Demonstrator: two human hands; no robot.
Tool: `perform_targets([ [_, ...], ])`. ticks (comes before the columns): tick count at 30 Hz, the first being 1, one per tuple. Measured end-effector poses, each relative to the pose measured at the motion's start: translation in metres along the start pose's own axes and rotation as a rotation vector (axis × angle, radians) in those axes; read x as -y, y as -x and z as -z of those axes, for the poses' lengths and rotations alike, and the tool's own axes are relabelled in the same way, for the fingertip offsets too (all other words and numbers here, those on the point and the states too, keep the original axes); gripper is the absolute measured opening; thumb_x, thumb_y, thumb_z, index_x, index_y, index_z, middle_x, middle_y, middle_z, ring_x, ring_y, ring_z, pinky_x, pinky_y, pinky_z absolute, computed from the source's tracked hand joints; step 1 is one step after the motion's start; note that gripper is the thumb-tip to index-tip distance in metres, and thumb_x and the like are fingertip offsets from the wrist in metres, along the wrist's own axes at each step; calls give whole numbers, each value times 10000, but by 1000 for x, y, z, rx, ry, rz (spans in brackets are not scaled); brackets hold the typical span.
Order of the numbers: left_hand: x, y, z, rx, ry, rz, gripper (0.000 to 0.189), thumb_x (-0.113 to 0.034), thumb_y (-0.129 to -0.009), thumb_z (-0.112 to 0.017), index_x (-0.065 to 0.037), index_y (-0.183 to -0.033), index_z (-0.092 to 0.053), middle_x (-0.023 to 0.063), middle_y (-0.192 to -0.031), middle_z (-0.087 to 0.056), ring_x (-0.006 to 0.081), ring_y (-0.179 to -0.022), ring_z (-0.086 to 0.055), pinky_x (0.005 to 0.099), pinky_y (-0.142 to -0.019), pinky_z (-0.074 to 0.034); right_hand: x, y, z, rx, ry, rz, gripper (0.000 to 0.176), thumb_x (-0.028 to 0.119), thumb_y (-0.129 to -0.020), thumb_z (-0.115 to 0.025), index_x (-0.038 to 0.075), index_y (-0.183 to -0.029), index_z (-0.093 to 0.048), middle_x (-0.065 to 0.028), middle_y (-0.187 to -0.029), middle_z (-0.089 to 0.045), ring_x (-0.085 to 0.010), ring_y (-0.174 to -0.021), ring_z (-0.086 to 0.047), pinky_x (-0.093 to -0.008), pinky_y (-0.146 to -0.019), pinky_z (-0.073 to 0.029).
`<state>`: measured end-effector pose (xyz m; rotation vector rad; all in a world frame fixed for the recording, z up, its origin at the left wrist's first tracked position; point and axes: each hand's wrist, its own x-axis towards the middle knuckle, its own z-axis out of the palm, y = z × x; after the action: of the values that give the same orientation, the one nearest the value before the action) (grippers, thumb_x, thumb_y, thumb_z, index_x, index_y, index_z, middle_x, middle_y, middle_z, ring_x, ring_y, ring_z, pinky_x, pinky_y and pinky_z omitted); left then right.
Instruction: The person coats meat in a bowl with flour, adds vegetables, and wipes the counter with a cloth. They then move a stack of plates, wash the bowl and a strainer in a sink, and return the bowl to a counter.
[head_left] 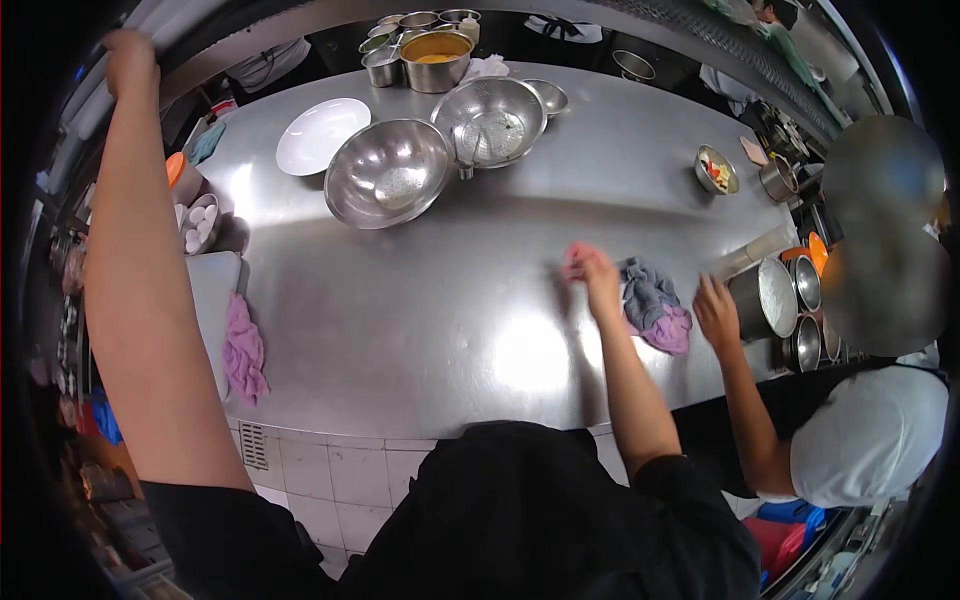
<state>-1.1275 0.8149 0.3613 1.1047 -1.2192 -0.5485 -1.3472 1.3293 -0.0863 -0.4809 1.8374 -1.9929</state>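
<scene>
A: Starting at the edge nearest the body, what lay on the steel counter [450, 340]?

B: A purple rag [243, 352], crumpled at the left beside a white board [212, 290]. The middle of the counter was bare metal.

A: And the right hand [602, 282]?

B: It was stretched out over the counter, right of centre, fingers closed around a pink cloth [574, 257] and pressing it to the steel. Just to its right sat a heap of grey and purple cloths [652, 303], close against the hand.

A: Whose was the other hand there?

B: A co-worker's hand [716, 312] (the person stood at the right end, in a white top). Its fingers were spread loosely next to a steel pot [762, 298].

A: Further back?

B: At the left edge, a tub of white eggs [197, 225]. Beyond the middle, a large steel bowl [388, 172] touched a second bowl [492, 122], with a white plate [322, 135] just left of them. A small dish of chopped food [716, 170] stood well apart on the right. At the far rim was a pot of orange sauce [436, 58] among smaller tins.

A: The left hand [130, 55]?

B: It was raised high at the far left, up against the edge of a shelf. I couldn't tell whether its fingers were open or gripping anything.
</scene>
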Motion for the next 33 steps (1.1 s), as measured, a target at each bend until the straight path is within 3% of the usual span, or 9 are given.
perform_targets([
  [1,-2,4,1,-6,12,13,816,-523,-943,-163,153,-1222,-526,300,-1309,-523,384,-1245,-504,392,-1050,-377,-20,22,-7,99,201,23,229,156,-956,-472,27,-1048,-637,-46,-863,-656,-113,-723,-605,-254,-632,-485],
  [3,11,-20,-9,-26,26,3,812,-520,-944,-165,153,-1223,-525,303,-1311,-520,392,-1250,-498,395,-1057,-370,-53,90,-41,74,-125,-121,240,84,-914,-440,28,-967,-667,-43,-829,-650,-97,-727,-601,-233,-645,-477],
  [4,15,-29,-13,-38,43,-6,809,-517,-946,-167,153,-1224,-525,307,-1312,-516,400,-1255,-491,398,-1064,-363,-40,114,-44,102,330,-133,227,29,-876,-465,29,-950,-680,-98,-860,-665,-150,-777,-634,-272,-694,-503],
  [5,12,-23,-9,-42,44,-6,809,-517,-946,-167,153,-1224,-525,307,-1312,-516,400,-1255,-491,398,-1064,-363,-38,131,-46,183,625,339,236,6,-850,-487,24,-984,-680,-144,-905,-671,-242,-798,-654,-326,-736,-522],
  [6,5,-9,-2,-24,41,8,830,-549,-944,-191,158,-1245,-504,309,-1348,-481,392,-1294,-447,392,-1082,-332,-34,141,-49,229,658,396,246,-11,-821,-511,18,-993,-684,-152,-919,-670,-307,-820,-649,-359,-759,-526],
  [9,-2,2,0,-11,21,18,850,-577,-944,-203,159,-1255,-496,313,-1372,-457,390,-1328,-407,392,-1099,-302,-36,143,-47,207,633,384,252,-14,-834,-513,19,-1020,-679,-138,-932,-681,-258,-805,-660,-337,-734,-527],
  [15,-2,4,2,-25,18,-10,842,-568,-945,-186,145,-1246,-517,307,-1362,-471,394,-1322,-415,405,-1099,-300,-46,137,-50,65,209,9,200,99,-977,-449,-14,-1139,-478,-107,-1001,-695,-137,-739,-646,-255,-645,-517],
  [18,0,6,2,-24,48,-34,841,-568,-943,-194,147,-1253,-509,312,-1364,-467,398,-1322,-413,404,-1099,-299,-40,133,-47,74,56,-104,189,134,-988,-489,-16,-1099,-520,-124,-1018,-686,-138,-749,-650,-240,-632,-527],
  [33,8,-8,0,-32,-4,-92,857,-575,-946,-189,166,-1228,-513,336,-1323,-489,414,-1290,-447,417,-1073,-346,-41,126,-40,153,-5,-219,181,167,-986,-517,8,-1057,-566,-86,-939,-676,-116,-721,-622,-237,-625,-515],
])
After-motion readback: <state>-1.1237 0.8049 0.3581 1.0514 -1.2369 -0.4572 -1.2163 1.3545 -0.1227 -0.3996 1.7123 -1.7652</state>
